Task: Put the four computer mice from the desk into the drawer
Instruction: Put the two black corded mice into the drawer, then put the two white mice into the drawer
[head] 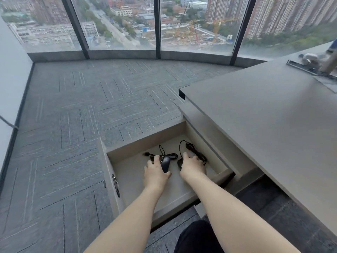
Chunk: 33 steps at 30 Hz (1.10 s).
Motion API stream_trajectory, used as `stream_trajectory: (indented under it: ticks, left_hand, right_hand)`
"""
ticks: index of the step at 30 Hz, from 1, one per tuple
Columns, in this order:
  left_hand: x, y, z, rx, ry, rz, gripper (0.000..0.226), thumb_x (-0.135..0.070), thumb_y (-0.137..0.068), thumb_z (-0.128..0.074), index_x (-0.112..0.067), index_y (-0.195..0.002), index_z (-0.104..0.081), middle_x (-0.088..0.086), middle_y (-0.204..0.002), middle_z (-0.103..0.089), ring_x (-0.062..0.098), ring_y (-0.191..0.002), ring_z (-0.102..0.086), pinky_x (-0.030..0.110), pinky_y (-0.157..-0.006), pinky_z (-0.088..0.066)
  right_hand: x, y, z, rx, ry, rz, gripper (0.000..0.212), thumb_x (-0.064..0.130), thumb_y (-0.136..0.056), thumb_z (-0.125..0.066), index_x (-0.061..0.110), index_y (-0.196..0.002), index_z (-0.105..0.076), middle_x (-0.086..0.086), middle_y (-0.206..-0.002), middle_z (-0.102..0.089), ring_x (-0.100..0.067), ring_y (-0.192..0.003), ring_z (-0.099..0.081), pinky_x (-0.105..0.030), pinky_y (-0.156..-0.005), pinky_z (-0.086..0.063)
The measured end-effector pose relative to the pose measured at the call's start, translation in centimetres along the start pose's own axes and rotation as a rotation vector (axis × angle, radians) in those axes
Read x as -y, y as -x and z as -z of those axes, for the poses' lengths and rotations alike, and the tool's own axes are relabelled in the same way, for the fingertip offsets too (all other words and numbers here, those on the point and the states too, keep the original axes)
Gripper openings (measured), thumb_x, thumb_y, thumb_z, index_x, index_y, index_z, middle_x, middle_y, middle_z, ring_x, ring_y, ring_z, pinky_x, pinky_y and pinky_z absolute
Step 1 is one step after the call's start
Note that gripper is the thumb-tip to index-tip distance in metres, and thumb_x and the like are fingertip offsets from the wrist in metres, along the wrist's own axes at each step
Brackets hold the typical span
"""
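Head view, looking down past two bare forearms into an open beige drawer (164,194) pulled out from under the left end of a grey matte bench (264,115); both hands reaching inside toward the drawer's back wall.

Left hand (155,172) lying palm down over the left side of a black corded computer mouse (165,164), fingers curved along its flank and thumb by its near end; touching it, though whether gripping or only resting cannot be told; mouse sitting on the drawer floor near the back wall, its thin black cable (164,154) looped behind it, plug end lying to the left.

Right hand (192,167) just beside the left, palm down, fingers bent and spread over a second black mouse (179,162); only a dark rounded edge showing at the hand's left side; grip hidden, so hold cannot be told; bundled black cord (196,152) trailing toward the drawer's back right corner.

Near half of the drawer floor bare; dark metal handle (116,185) on the drawer front at left.

Grey patterned carpet floor (73,125) beyond; tall windows (118,24) over a city far below.
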<state>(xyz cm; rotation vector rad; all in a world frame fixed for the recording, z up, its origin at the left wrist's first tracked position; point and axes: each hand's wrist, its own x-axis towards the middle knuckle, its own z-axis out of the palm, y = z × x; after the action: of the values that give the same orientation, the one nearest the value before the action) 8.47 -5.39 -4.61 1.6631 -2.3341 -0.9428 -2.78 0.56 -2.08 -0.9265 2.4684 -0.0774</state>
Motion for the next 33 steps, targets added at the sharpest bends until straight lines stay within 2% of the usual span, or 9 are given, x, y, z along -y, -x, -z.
stream_trajectory:
  ticks: [3, 7, 12, 15, 20, 22, 26, 29, 33]
  left_hand:
    - [-0.1, -0.1, 0.4, -0.019, 0.023, -0.015, 0.058, -0.041, -0.083, -0.065, -0.018, -0.132, -0.043, 0.014, -0.131, -0.049, 0.036, -0.119, -0.045, 0.039, -0.096, -0.04]
    - [-2.1, 0.5, 2.3, -0.111, 0.122, -0.083, 0.043, -0.035, -0.093, -0.05, -0.015, -0.13, -0.049, 0.015, -0.13, -0.052, 0.035, -0.119, -0.045, 0.037, -0.1, -0.035]
    - [-9.4, 3.3, 5.2, -0.21, 0.301, -0.336, 0.031, -0.024, -0.093, -0.046, -0.015, -0.119, -0.059, 0.009, -0.121, -0.06, 0.028, -0.112, -0.053, 0.035, -0.096, -0.042]
    - [-15.4, 7.2, 5.7, -0.18, 0.425, -0.527, 0.028, -0.025, -0.093, -0.045, -0.016, -0.114, -0.062, 0.002, -0.112, -0.064, 0.018, -0.103, -0.059, 0.032, -0.091, -0.049]
    - [-24.7, 15.5, 2.1, 0.031, 0.467, -0.748, 0.023, -0.02, -0.093, -0.049, -0.015, -0.108, -0.066, 0.003, -0.096, -0.069, 0.016, -0.08, -0.062, 0.027, -0.073, -0.048]
    - [-27.8, 19.0, -0.8, 0.151, 0.456, -0.818, 0.021, -0.02, -0.092, -0.051, -0.016, -0.107, -0.066, 0.004, -0.098, -0.07, 0.017, -0.08, -0.063, 0.031, -0.075, -0.052]
    - [-33.1, 25.6, -6.8, 0.315, 0.383, -0.928, 0.027, -0.021, -0.089, -0.055, -0.017, -0.115, -0.063, 0.006, -0.115, -0.064, 0.021, -0.096, -0.065, 0.033, -0.088, -0.051]
    - [-36.4, 29.7, -10.3, 0.399, 0.296, -0.949, 0.038, -0.026, -0.087, -0.057, -0.02, -0.125, -0.057, 0.007, -0.127, -0.055, 0.026, -0.106, -0.061, 0.033, -0.093, -0.047]
    - [-39.4, 33.2, -13.8, 0.439, 0.213, -0.958, 0.049, -0.027, -0.085, -0.057, -0.021, -0.133, -0.049, 0.012, -0.134, -0.049, 0.032, -0.117, -0.053, 0.035, -0.093, -0.043]
  right_hand:
    - [-0.3, 0.3, 0.3, -0.016, -0.014, 0.002, 0.063, 0.033, -0.09, -0.063, 0.022, -0.142, -0.031, -0.019, -0.145, -0.039, -0.037, -0.131, -0.041, -0.044, -0.096, -0.045]
    - [-0.9, 2.8, 2.9, -0.161, -0.119, 0.093, 0.049, 0.033, -0.095, -0.051, 0.018, -0.139, -0.039, -0.017, -0.138, -0.048, -0.037, -0.124, -0.048, -0.043, -0.094, -0.045]
    - [-3.1, 8.7, 9.2, -0.507, -0.35, 0.274, 0.029, 0.018, -0.094, -0.047, 0.013, -0.115, -0.065, -0.01, -0.113, -0.068, -0.028, -0.103, -0.063, -0.036, -0.084, -0.051]
    - [-7.0, 13.3, 13.6, -0.747, -0.44, 0.299, 0.027, 0.016, -0.094, -0.049, 0.012, -0.105, -0.073, -0.005, -0.099, -0.075, -0.022, -0.092, -0.067, -0.027, -0.074, -0.048]
    - [-19.6, 20.6, 18.2, -1.066, -0.492, 0.08, 0.02, 0.016, -0.09, -0.056, 0.018, -0.096, -0.075, -0.004, -0.089, -0.076, -0.022, -0.079, -0.067, -0.026, -0.067, -0.044]
    - [-25.8, 23.3, 18.9, -1.154, -0.469, -0.039, 0.018, 0.014, -0.089, -0.056, 0.017, -0.094, -0.073, -0.006, -0.093, -0.074, -0.026, -0.084, -0.067, -0.027, -0.068, -0.042]
    - [-37.1, 28.6, 18.6, -1.288, -0.38, -0.28, 0.024, 0.012, -0.085, -0.053, 0.011, -0.1, -0.072, -0.014, -0.101, -0.071, -0.036, -0.094, -0.063, -0.035, -0.081, -0.046]
    - [-43.3, 31.7, 17.1, -1.263, -0.312, -0.472, 0.027, 0.007, -0.083, -0.056, 0.006, -0.106, -0.07, -0.019, -0.101, -0.068, -0.041, -0.098, -0.056, -0.04, -0.087, -0.044]
    - [-48.2, 33.9, 14.8, -1.143, -0.266, -0.605, 0.034, 0.016, -0.08, -0.061, 0.004, -0.111, -0.069, -0.022, -0.103, -0.066, -0.041, -0.102, -0.055, -0.041, -0.094, -0.038]
